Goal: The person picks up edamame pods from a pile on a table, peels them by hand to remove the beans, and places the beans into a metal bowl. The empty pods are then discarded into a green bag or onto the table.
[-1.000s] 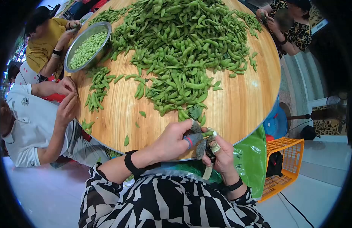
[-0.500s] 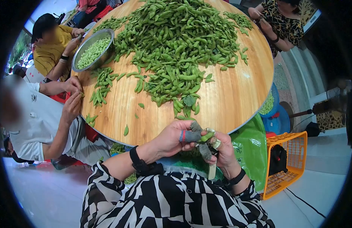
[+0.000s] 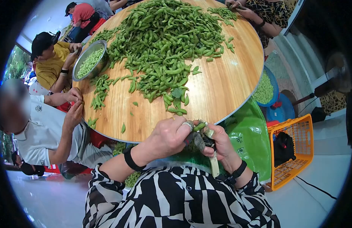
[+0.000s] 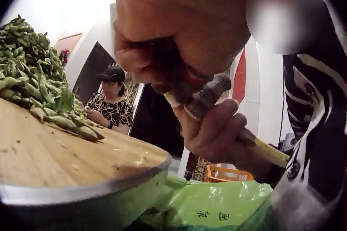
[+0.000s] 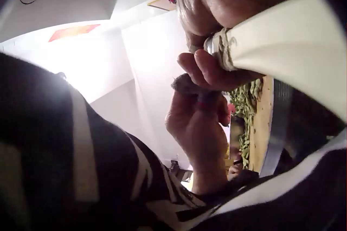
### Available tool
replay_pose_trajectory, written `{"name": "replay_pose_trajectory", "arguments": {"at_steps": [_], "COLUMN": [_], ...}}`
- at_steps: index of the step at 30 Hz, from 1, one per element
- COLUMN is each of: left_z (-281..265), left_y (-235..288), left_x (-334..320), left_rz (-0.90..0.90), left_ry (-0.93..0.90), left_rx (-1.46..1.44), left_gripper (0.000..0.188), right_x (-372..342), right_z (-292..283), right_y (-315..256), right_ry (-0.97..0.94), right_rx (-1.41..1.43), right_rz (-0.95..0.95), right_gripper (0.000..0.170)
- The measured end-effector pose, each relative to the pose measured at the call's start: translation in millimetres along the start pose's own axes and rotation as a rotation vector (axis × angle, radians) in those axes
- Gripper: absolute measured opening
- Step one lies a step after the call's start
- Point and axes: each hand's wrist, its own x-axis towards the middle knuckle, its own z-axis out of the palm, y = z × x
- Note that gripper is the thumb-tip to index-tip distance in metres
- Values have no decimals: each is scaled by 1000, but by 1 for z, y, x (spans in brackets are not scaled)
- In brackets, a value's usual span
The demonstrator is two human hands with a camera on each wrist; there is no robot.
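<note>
In the head view my left hand point(image 3: 170, 135) is curled in front of my chest, its back turned up, and pinches a green soybean pod point(image 3: 200, 126). Grey cloth covers point(image 4: 209, 96) wrap some of its fingers. Close against it, my right hand point(image 3: 221, 142) grips a tool by its cream handle point(image 3: 214, 167), which points down toward my shirt. Cord is wound round the handle's neck point(image 5: 223, 48) in the right wrist view; fingers hide the working end. The right thumb, in a pale wrapping point(image 3: 209, 132), lies at the pod.
A large heap of pods point(image 3: 164, 41) covers much of the round wooden table point(image 3: 229, 79). A metal bowl point(image 3: 103, 60) of shelled beans stands at left. Right of the table are a blue basin point(image 3: 275, 85) with beans, a green sack point(image 3: 246, 140) and an orange crate point(image 3: 311, 142). Other people sit around.
The head view has shifted, so the table lies farther left. My left hand has rolled over, showing more of its back, and the pod between my hands has moved up and left in view.
</note>
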Motion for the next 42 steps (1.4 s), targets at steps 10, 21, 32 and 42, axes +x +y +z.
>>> {"name": "replay_pose_trajectory", "arguments": {"at_steps": [10, 21, 32, 42], "left_z": [18, 14, 28, 32], "left_y": [1, 8, 15, 3], "left_x": [7, 7, -4, -15], "left_rz": [-184, -711, -359, -295], "left_ry": [122, -88, 72, -101], "left_rx": [-529, -927, -488, -572], "left_gripper": [21, 15, 6, 9], "right_x": [-8, -8, 0, -2], "right_z": [4, 8, 25, 8], "right_y": [-1, -10, -7, -10], "right_ry": [-36, 300, 303, 351], "right_rx": [9, -938, -1633, -1463], "right_rz": [-119, -411, -901, -622], "right_gripper": [38, 25, 35, 16]}}
